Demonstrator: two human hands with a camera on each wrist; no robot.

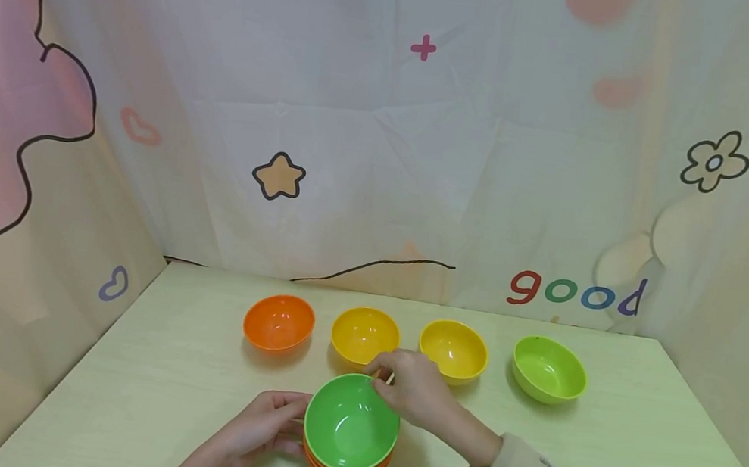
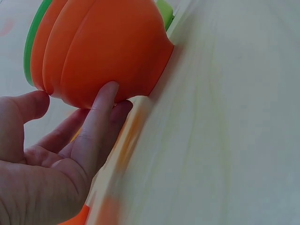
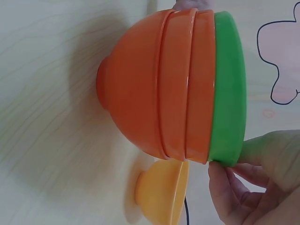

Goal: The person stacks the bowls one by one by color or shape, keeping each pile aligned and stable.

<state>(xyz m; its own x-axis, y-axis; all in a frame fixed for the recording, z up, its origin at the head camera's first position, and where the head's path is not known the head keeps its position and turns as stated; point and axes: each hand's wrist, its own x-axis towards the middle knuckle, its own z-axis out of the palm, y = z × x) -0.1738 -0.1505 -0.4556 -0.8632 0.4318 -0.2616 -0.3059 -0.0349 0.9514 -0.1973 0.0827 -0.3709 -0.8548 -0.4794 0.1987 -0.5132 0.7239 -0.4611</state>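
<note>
A: What filled the scene?

B: A printed cloth backdrop (image 1: 360,110) hung behind a pale wood-grained table (image 1: 125,390). At the near side stood an upright stack of glossy orange round bowls (image 3: 136,84), three by their rims.

A: And the glossy bright green round bowl (image 1: 351,421)?

B: It crowned the stack, in line with it, no gap showing. From the right hand (image 1: 413,391), the nearer one, it lay to the left and toward the wearer, held by its far right edge. The left hand (image 1: 263,427) met only the orange side. Round, the bowl offered no long axis.

A: What did the bowls hold?

B: The topmost orange bowl cradled the green one, which showed nothing inside. Beyond, left to right, stood a single orange bowl (image 1: 279,322), a round yellow bowl (image 1: 365,333), its yellow twin (image 1: 453,347) and a lime-green bowl (image 1: 547,368), contents none visible.

A: The grip?

B: Right thumb and fingers pinched the green rim; left fingers lay extended against orange, unclasped.
</note>
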